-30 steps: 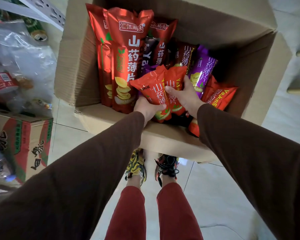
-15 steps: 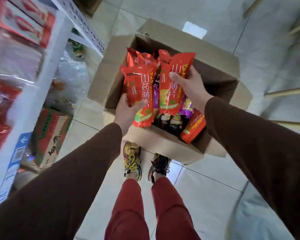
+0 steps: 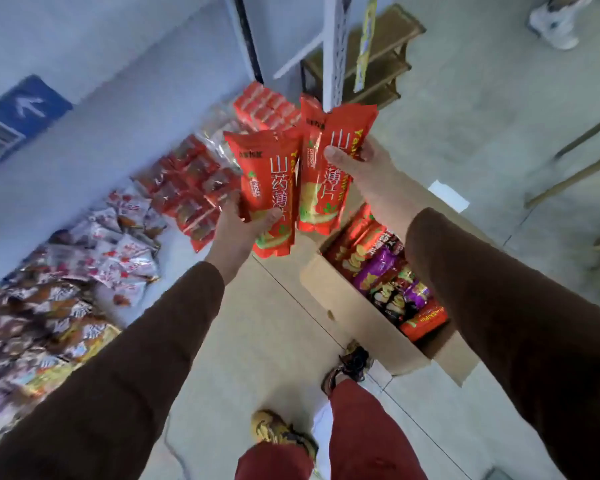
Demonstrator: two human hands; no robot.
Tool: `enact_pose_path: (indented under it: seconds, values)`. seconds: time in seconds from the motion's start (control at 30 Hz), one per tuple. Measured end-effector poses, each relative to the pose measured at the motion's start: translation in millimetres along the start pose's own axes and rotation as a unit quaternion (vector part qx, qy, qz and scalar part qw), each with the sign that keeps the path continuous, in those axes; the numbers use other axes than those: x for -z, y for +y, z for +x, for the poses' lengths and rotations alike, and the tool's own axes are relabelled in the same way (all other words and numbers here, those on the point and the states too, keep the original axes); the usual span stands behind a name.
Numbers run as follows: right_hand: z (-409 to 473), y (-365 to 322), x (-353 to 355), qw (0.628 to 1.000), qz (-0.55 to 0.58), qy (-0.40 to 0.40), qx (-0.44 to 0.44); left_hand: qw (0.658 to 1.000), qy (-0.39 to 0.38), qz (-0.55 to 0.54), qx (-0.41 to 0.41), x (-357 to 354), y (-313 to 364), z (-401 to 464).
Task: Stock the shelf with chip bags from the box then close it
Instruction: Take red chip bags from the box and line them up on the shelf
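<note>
You are looking down from head height at your own two arms in dark brown sleeves. Your left hand point(image 3: 238, 226) is curled round the lower part of one red yam-chip bag point(image 3: 269, 188), thumb across its front. Your right hand point(image 3: 359, 168) clasps a second red chip bag point(image 3: 329, 168) near its middle; another red bag seems tucked behind it, though blur makes that uncertain. Both bags stand upright, side by side and nearly touching, held in the air between the open cardboard box point(image 3: 357, 327) on the floor to your right and the white shelf point(image 3: 94, 147) to your left. The box holds more red, purple and dark bags. The shelf carries rows of red packets point(image 3: 191, 188) and silver snack packs point(image 3: 118, 258).

The risks ahead, as a judgement: the glossy film could slip through a light one-handed grip, and the tall bags may topple or knock the packed rows if set down crowded. Squeezing harder would crush the chips.
</note>
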State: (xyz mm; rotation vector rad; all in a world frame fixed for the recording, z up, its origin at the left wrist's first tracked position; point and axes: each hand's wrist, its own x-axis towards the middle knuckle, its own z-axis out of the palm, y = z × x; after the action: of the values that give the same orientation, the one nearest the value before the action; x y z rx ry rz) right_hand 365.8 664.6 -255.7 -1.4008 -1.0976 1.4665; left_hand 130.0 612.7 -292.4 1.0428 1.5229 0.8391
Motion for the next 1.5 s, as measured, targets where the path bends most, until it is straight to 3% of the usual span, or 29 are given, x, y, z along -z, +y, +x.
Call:
enact_pose_path:
  seconds: [0.23, 0.5, 0.97, 1.2, 1.5]
  values:
    - [-79.1, -111.9, -158.5, 0.99, -0.026, -0.086, 0.108, 0.988, 0.119, -0.047, -0.081, 157.4, 44.4, -121.6]
    - [-149.4, -185.7, -322.6, 0.96, -0.058, -0.196, 0.194, 0.961, 0.231, -0.073, -0.131, 305.8, 54.7, -228.1]
    - [-117.1, -271.5, -531.1, 0.898, -0.048, -0.35, 0.264, 0.891, 0.41, -0.065, -0.185, 483.2, 92.5, -251.5]
    - [-111.4, -288.6, -630.1, 0.885, -0.07, -0.366, 0.279, 0.869, 0.454, -0.072, -0.185, 572.3, 86.4, -249.9]
    - [-107.0, -270.4, -741.8, 0.901, -0.092, -0.322, 0.275, 0.845, 0.498, -0.092, -0.173, 686.4, 53.3, -242.0]
